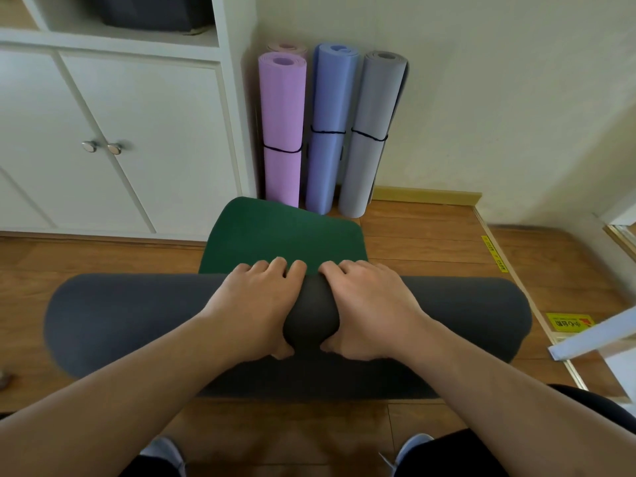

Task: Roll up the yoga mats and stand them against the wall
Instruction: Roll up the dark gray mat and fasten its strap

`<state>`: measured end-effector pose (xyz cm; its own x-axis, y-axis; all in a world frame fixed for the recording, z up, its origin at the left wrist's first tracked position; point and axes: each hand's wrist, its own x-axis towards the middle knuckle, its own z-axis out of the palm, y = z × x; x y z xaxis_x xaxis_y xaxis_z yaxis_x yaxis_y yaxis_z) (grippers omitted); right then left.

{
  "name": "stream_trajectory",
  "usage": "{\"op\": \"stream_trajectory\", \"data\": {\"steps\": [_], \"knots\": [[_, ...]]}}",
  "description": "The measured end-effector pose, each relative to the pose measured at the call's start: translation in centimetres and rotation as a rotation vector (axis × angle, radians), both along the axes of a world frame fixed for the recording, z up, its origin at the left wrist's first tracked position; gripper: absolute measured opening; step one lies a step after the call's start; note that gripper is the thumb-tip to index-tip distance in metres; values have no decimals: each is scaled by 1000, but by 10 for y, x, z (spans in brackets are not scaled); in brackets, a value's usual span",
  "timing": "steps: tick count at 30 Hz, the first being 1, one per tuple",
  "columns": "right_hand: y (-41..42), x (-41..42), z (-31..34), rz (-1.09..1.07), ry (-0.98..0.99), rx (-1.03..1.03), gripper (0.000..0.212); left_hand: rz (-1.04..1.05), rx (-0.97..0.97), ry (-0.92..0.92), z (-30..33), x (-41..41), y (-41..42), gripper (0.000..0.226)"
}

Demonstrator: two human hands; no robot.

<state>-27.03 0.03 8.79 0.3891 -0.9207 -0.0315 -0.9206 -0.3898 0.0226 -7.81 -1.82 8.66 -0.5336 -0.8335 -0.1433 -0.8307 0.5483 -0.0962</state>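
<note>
Against the wall [481,98] in the corner beside the white cabinet [120,132], three rolled mats already stand upright: a pink mat [282,125], a blue mat [330,108] and a grey mat [371,125], each bound at mid-height by a thin dark cord, with the top of a fourth, paler pink roll [287,47] peeping out behind the pink one; that part of the job looks done. What remains, by my reckoning, is the mat in hand: its roll [137,321] lies crosswise on the wooden floor [430,235] in front of the person, thick and nearly complete, while a short flat tail [285,232] reaches forward, its far edge close to the feet of the standing mats; a little more rolling should finish it, after which it has to be carried over and stood up; I see no cord for it.

The mat is two-sided: dark charcoal on the outside of the roll, deep green on the flat tail's upper face, whose corners are rounded; the roll looks soft, fat and even along its length.

The left hand [254,304] and the right hand [368,304] sit side by side at the roll's middle, fingers curled over its top and thumbs tucked against the near side, both gripping it.
</note>
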Motion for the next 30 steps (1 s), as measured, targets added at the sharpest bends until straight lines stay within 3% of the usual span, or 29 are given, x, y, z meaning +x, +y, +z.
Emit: {"op": "stream_trajectory", "data": {"steps": [3,7,11,17,23,30], "knots": [[5,2,-3,-1,-3,10,107,0,38,49,4,-1,-4,94],[14,9,-8,19,102,-33,128,26,168,98,16,4,-11,88],[12,8,-11,32,37,-2,105,47,224,82,15,4,-9,84],[4,1,-8,10,-49,-20,96,-40,-17,11,0,-1,-2,112],[10,6,-6,29,75,-8,125,62,171,121,10,1,-10,96],[9,5,-6,44,5,-9,95,47,242,95,10,7,-9,96]]}}
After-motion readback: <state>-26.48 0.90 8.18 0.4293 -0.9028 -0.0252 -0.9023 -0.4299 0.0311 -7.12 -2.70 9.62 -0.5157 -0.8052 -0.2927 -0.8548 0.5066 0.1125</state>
